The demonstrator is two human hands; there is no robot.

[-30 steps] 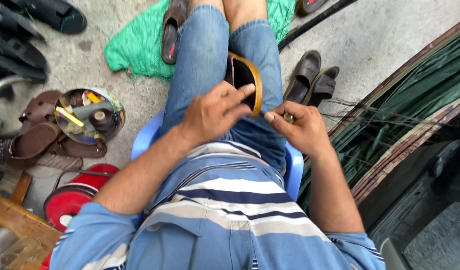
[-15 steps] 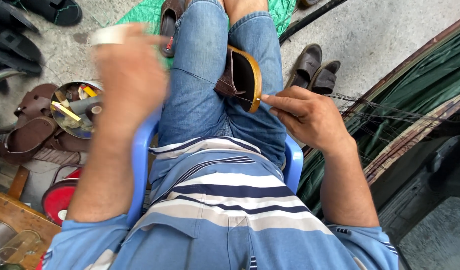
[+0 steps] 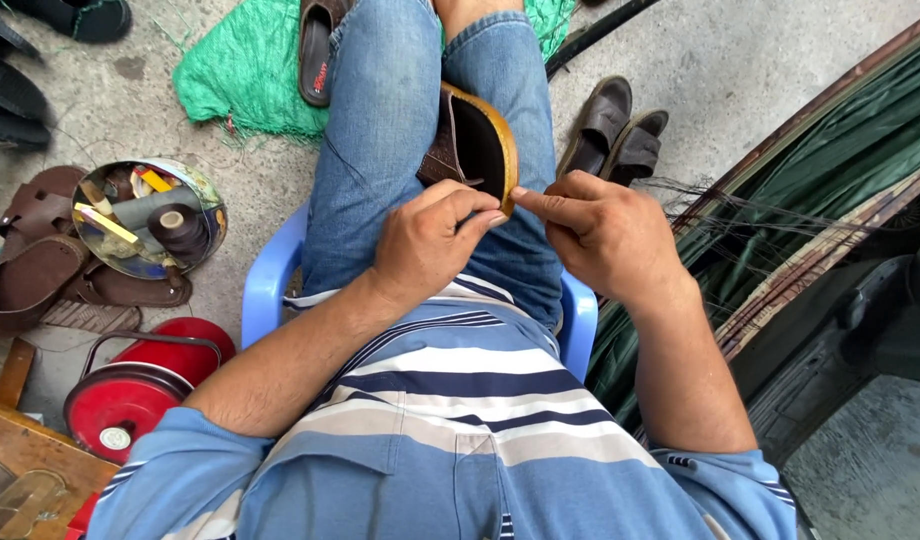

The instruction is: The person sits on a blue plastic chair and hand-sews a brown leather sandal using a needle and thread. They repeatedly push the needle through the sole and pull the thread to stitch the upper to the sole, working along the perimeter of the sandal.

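Since half a second ago: left hand (image 3: 425,245) back down from raised at the left, now at the sandal's sole edge opposite the right hand (image 3: 605,235); sandal hardly shifted.

Sandal (image 3: 477,145): brown, tan-edged sole, on edge between the knees in blue jeans, heel end toward the belly. Probably light; sole looks stiff enough to brace, strap softer. Best held by sole rim, clamped between thighs as now.

Left fingers curled, thumb and forefinger closed at the rim near the heel. Right forefinger and thumb pinched just beside, touching the same edge. Thread or needle between them: cannot tell.

Round tin (image 3: 150,218) on the ground, left of the blue plastic chair (image 3: 270,290): dark thread spool, yellow sticks, small tools. Red round container (image 3: 130,395) below it, contents hidden.
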